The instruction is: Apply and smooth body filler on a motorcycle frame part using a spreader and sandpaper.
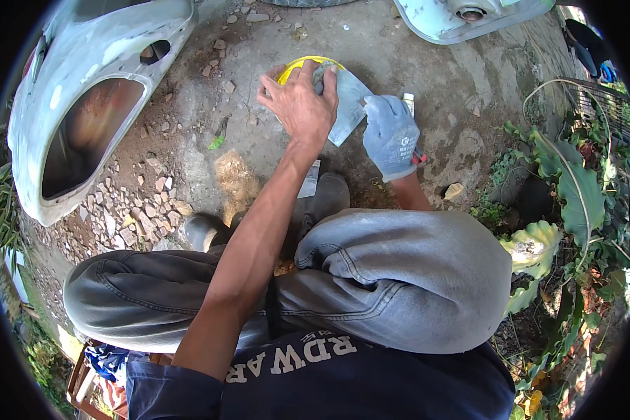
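Observation:
My bare left hand (301,101) reaches over a round yellow tub (308,60). Its fingers curl down over the rim, and a grey lump of paste-like material (323,73) shows beside the thumb. Right next to the tub lies a flat, light grey sheet (351,105). My right hand (390,133), in a grey-blue work glove, is closed at the sheet's right edge. A red end of a tool (418,157) sticks out by the glove's wrist side; the rest of it is hidden in the hand.
A small white tube (409,103) lies just beyond the glove. At the left stands a large pale body panel (98,52) with an oval opening, and another pale panel (462,17) is at the top right. Broken stones (140,217) litter the ground at left. Leafy plants (574,189) line the right.

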`<state>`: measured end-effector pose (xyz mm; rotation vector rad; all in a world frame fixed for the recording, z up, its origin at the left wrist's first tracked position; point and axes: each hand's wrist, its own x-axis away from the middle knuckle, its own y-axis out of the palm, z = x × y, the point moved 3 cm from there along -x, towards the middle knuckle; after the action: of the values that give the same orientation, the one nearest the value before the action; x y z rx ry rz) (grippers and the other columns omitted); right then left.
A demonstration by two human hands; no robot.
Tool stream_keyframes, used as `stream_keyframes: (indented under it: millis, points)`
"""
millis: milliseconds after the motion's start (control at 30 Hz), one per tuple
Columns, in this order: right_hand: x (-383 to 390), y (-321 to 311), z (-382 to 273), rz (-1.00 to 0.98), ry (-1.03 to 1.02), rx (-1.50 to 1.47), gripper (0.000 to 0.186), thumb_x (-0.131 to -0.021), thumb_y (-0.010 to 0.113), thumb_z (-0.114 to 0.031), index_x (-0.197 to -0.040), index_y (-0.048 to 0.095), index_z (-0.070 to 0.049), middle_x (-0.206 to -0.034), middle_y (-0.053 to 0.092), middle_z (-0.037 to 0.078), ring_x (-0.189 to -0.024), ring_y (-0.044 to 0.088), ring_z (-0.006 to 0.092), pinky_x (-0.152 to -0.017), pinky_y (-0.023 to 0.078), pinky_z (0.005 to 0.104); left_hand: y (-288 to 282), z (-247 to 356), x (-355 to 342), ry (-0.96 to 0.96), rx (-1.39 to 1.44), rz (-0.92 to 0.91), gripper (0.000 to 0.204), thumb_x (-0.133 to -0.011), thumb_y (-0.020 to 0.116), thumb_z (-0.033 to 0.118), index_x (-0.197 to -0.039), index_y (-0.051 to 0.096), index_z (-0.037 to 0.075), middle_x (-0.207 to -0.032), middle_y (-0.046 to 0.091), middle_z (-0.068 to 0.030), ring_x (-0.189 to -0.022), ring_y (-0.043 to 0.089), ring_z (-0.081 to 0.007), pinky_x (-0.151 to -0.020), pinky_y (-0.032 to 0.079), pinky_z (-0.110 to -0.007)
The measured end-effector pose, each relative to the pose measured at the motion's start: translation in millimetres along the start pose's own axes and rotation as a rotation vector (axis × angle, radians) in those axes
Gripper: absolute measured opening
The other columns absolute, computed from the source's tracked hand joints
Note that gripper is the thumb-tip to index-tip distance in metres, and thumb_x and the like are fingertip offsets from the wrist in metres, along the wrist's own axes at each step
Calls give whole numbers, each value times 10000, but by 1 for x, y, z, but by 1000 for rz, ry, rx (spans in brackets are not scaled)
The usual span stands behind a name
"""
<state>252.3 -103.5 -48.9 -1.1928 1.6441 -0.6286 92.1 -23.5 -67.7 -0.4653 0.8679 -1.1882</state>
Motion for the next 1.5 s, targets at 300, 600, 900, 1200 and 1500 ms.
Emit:
stream_keyframes:
  millis: [300, 600, 900, 1200, 1500]
  points:
    - [-3, 11, -6, 33, -25, -47, 186, -939, 647, -67, -1111, 711, -94, -1031, 708, 133, -959, 688, 384, -843, 563, 500, -5, -10, 2, -17, -57, -19, 363, -941, 792, 456, -1090, 821, 126, -972, 804, -97, -1281, 508, -362, -1055, 329, -549]
    - [-2, 13, 2, 57, 18, -60, 191, -952, 667, -89, -1124, 740, -127, -1034, 704, 106, -943, 693, 366, -818, 569, 487, -7, -5, 4, -31, 6, -6, 341, -961, 756, 401, -1084, 810, 88, -992, 816, -137, -1229, 527, -375, -1047, 339, -576]
    - [0, 13, -4, 124, 59, -58, 159, -972, 662, -90, -1114, 730, -110, -1009, 703, 117, -938, 692, 358, -808, 567, 486, -3, -8, -1, -50, 16, -28, 311, -967, 755, 370, -1081, 800, 85, -992, 815, -155, -1247, 534, -372, -1036, 345, -575]
    - [7, 10, -14, 78, 65, -27, 157, -979, 660, -115, -1121, 727, -119, -1003, 688, 109, -921, 680, 364, -812, 560, 491, -5, -14, -1, -84, -15, -29, 374, -962, 776, 432, -1119, 809, 95, -1027, 774, -159, -1269, 515, -370, -1029, 353, -546]
    - [-16, 4, 1, 21, -1, -8, 139, -983, 651, -95, -1106, 714, -107, -1007, 687, 125, -940, 667, 381, -801, 550, 501, -4, -9, 2, -82, 21, -105, 440, -931, 796, 486, -1052, 792, 63, -1073, 752, -201, -1284, 504, -384, -1038, 345, -555]
